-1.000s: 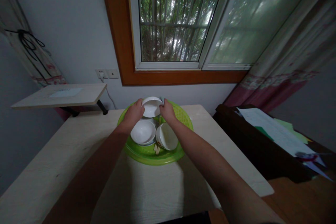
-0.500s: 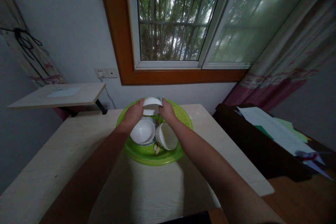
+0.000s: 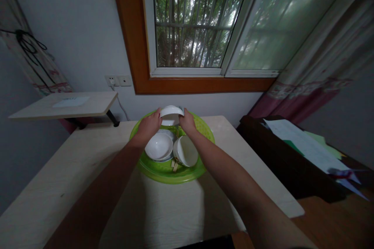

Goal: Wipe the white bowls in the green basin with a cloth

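Observation:
Both my hands grip a white bowl (image 3: 171, 118) by opposite sides, at the far part of a round green basin (image 3: 175, 179). My left hand (image 3: 150, 123) is closed on its left edge, my right hand (image 3: 187, 120) on its right edge. The bowl is tilted, with its inside facing me. Nearer me in the basin, a white bowl (image 3: 159, 146) rests on other dishes at the left. Beside it at the right, more white bowls (image 3: 187, 151) lie tipped on their side. Wooden chopsticks (image 3: 175, 166) lie between the two groups, partly hidden.
The basin stands on a pale wooden table (image 3: 175, 206) against the wall below a window (image 3: 201, 19). At the left is a raised shelf (image 3: 37, 108) with a paper on it. Right of the table, a dark cabinet (image 3: 280, 163) bears papers (image 3: 304, 148).
The held bowl and my right hand have moved slightly up and to the right. The other bowls and the basin look the same.

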The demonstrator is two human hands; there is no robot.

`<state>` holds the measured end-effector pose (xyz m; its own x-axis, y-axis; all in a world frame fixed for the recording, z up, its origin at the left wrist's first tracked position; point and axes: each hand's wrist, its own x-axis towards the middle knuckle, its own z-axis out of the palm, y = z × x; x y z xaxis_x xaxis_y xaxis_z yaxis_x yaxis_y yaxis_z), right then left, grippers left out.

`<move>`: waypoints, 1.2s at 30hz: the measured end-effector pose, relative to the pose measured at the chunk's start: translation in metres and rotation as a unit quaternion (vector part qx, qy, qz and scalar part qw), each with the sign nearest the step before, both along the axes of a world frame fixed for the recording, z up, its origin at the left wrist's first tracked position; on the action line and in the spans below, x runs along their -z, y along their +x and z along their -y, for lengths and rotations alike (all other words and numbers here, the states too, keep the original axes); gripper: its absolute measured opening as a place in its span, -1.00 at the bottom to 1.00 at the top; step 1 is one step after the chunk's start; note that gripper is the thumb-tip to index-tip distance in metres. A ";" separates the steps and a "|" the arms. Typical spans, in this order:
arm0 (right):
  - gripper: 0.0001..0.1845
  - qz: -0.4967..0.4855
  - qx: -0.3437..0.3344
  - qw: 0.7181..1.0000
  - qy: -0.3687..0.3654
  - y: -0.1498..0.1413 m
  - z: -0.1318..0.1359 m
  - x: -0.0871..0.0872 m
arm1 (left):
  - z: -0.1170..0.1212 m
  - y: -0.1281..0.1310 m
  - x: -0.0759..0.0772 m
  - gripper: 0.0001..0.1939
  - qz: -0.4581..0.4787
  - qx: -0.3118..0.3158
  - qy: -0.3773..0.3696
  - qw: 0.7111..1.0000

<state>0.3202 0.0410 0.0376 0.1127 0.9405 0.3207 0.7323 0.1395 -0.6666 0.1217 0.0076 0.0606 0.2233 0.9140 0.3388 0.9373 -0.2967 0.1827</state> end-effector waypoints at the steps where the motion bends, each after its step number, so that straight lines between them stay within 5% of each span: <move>1: -0.61 -0.002 0.000 1.000 0.002 0.000 -0.001 0.001 | 0.001 0.000 -0.001 -0.47 -0.004 -0.005 -0.004 1.000; 17: -0.62 -0.042 0.041 0.998 -0.007 0.004 -0.004 0.002 | 0.001 -0.001 -0.004 -0.52 0.029 0.015 0.005 0.999; 36: -0.64 -0.016 0.041 0.999 -0.028 0.003 -0.004 0.004 | 0.000 -0.002 -0.003 -0.56 -0.020 -0.033 -0.011 0.999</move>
<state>0.3236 0.0454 0.0334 0.2000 0.9438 0.2632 0.7180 0.0416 -0.6948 0.1199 0.0076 0.0639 0.1751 0.9343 0.3105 0.9614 -0.2302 0.1507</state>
